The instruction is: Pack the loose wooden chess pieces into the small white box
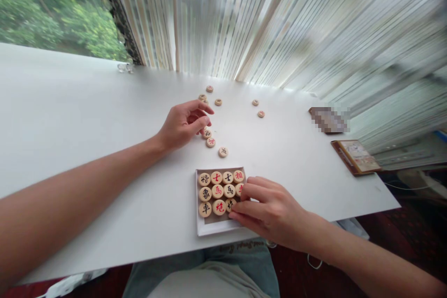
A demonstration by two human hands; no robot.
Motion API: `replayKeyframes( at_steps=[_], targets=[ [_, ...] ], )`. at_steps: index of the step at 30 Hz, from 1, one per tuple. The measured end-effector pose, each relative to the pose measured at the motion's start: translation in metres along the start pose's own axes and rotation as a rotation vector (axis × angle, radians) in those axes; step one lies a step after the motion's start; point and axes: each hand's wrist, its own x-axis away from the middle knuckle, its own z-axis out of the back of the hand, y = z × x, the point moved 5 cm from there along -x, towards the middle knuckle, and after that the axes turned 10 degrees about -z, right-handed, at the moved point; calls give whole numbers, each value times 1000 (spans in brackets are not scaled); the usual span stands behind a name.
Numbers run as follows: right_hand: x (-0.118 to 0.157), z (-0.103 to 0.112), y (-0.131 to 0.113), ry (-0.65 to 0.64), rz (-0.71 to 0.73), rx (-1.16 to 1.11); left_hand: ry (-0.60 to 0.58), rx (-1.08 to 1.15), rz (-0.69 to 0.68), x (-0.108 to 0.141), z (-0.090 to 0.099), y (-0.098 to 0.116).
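With the right hand [272, 207] pinching a black-marked disc [229, 204] in the open box [223, 229] at 6 o'clock on the surface [279, 153], lower level without nudging neighbours, leaving the left hand [183, 123], loosely curled, contents unclear, at 11 o'clock from the box.

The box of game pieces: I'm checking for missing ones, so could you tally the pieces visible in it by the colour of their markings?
Black-marked pieces: 6
Red-marked pieces: 5
Total visible in the box: 11, with any under the right hand not countable.
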Motion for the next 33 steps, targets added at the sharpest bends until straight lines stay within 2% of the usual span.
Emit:
replayKeyframes(
  at_steps=[14, 26, 33],
  targets=[
    [0, -2, -1, 2, 9, 9, 1, 4, -6, 0, 1, -2],
    [1, 8, -1, 21, -12, -34, 6, 15, 6, 0, 1, -2],
    [-19, 27, 11, 133, -65, -138, 106, 40, 28, 0, 8, -5]
  ],
)
